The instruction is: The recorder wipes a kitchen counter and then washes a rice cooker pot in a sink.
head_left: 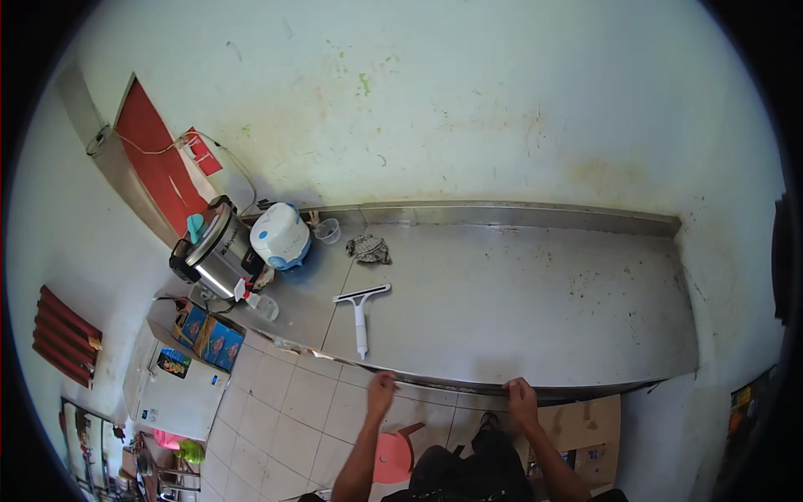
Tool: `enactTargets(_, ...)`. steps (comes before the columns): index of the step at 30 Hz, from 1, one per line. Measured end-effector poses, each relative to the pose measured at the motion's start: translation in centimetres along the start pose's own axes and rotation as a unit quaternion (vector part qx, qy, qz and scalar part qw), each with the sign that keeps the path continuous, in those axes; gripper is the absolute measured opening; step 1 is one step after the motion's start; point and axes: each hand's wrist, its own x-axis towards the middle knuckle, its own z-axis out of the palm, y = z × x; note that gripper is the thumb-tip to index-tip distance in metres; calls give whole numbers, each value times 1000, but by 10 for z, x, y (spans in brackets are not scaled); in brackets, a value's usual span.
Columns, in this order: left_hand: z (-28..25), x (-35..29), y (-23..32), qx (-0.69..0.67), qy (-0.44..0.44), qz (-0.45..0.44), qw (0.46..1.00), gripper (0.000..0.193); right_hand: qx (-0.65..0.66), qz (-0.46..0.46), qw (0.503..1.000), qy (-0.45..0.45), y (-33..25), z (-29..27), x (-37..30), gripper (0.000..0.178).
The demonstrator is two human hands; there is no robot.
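Observation:
My left hand is at the front edge of the steel counter, its fingers curled in. Farther right along the same edge is my right hand, also closed, with its fingertips against or just in front of the rim. Whatever either hand may pinch is too small to make out. A white squeegee lies on the counter beyond my left hand, its handle toward me. Behind it rests a crumpled patterned cloth. Dark crumbs are scattered over the counter's right part.
At the counter's left end stand a steel cooker, a white-and-blue rice cooker, a spray bottle and a clear plastic cup. Below are a red stool, flattened cardboard and a white fridge with boxes on top.

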Motion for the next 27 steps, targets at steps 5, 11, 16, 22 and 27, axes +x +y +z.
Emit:
enactTargets(5,-27,96,36,182,191,64,962,17,-13,112,993,-42,-48,-14,52,16)
enactTargets(11,-11,167,46,113,119,35,986,19,-32,99,994,37,-11,-7,66,13)
enactTargets(16,-5,289,52,144,115,167,969,27,-20,153,988,-23,-33,30,64,15)
enactTargets(22,0,430,31,302,149,232,912,53,-7,196,978,-69,-48,95,87,16)
enactTargets(27,62,426,50,355,97,129,921,59,-21,202,979,-27,-62,113,86,19)
